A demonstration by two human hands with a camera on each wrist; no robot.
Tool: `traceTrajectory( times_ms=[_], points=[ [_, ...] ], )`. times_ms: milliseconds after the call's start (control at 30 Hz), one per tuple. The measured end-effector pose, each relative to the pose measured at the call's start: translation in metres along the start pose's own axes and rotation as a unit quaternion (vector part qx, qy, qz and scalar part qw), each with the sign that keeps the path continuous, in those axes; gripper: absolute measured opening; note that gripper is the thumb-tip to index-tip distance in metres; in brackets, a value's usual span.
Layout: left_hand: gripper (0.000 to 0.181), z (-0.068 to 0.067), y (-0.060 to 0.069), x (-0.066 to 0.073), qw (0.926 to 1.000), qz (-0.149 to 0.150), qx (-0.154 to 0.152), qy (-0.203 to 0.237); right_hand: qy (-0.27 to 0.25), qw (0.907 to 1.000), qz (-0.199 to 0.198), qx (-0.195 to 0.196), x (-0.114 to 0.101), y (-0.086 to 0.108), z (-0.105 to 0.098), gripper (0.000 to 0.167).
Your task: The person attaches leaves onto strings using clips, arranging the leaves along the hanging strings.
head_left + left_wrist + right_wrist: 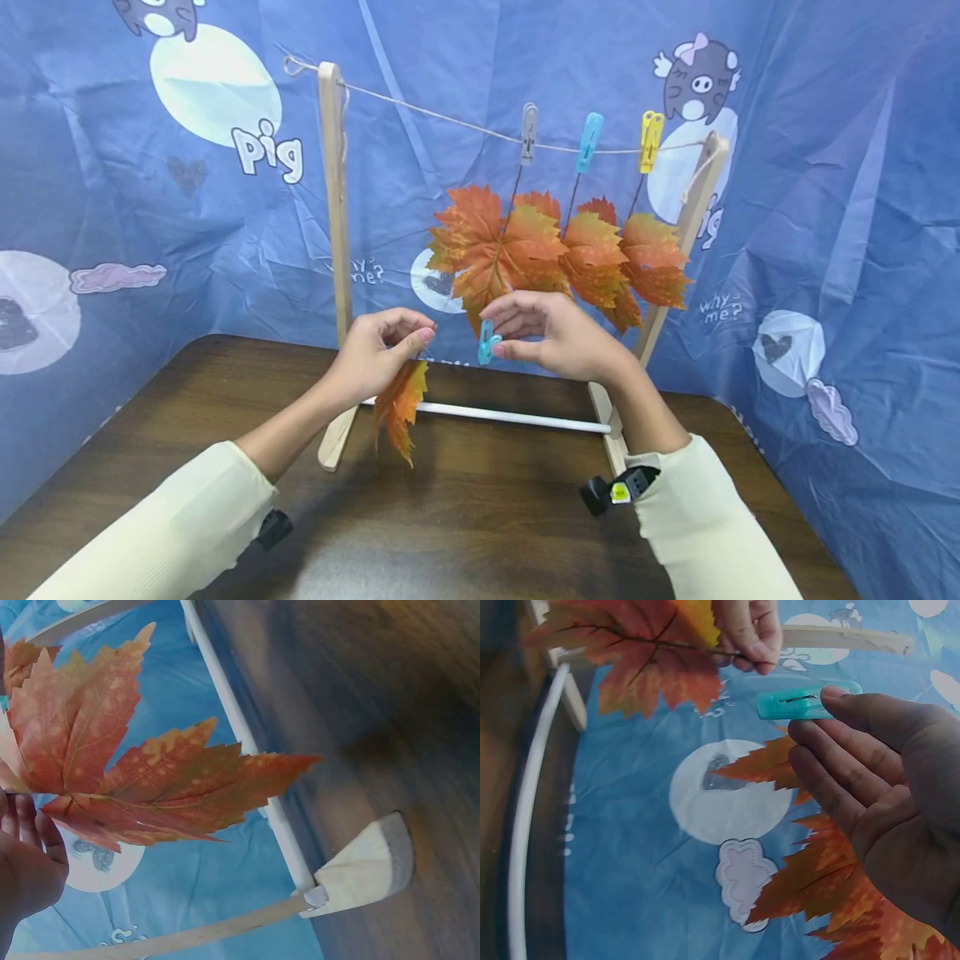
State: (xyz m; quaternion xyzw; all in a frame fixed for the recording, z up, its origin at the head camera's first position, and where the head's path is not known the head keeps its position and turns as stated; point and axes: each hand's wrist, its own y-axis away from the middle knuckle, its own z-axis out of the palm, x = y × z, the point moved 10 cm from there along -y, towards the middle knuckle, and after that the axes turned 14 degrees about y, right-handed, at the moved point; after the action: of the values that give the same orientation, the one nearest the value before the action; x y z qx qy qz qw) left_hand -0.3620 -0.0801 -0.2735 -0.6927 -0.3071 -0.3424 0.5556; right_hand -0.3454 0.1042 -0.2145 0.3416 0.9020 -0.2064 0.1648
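In the head view my left hand (pixel 375 354) pinches the thin stem of an orange artificial maple leaf (pixel 402 404), which hangs below the fingers. To its right, my right hand (pixel 558 337) pinches a light blue clothespin (pixel 487 342) between thumb and fingers. The right wrist view shows that clothespin (pixel 802 701) lying crosswise under the thumb, apart from the leaf (pixel 641 652) and its stem. Its body fills much of the left wrist view, where the leaf (pixel 150 765) spreads out beyond the left fingers.
A string (pixel 450 122) runs between two wooden posts (pixel 335 192). Grey (pixel 528 133), blue (pixel 587 142) and yellow (pixel 651 142) clothespins on it hold hanging maple leaves (pixel 498 250). A white rod (pixel 517 418) joins the posts low down, above the brown table (pixel 450 517). Blue printed cloth (pixel 187 192) surrounds the table.
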Motion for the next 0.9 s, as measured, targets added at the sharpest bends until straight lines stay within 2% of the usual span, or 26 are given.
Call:
traceTrajectory(
  times_ms=[400,633,900],
  points=[
    [0.015,-0.007,-0.02,0.009,0.9993,0.02,0.032,0.0,-0.014,0.9982,-0.038,0.045,-0.023,-0.025,-0.035,0.036],
    [0.017,-0.011,-0.033,0.018,0.9977,0.046,0.049,0.013,0.007,0.9983,-0.021,0.053,-0.031,-0.037,-0.054,0.036],
    [0.017,-0.015,-0.048,0.03,0.9954,0.074,0.061,0.0,0.017,0.9976,-0.002,0.067,-0.039,-0.05,-0.074,0.035]
  ],
)
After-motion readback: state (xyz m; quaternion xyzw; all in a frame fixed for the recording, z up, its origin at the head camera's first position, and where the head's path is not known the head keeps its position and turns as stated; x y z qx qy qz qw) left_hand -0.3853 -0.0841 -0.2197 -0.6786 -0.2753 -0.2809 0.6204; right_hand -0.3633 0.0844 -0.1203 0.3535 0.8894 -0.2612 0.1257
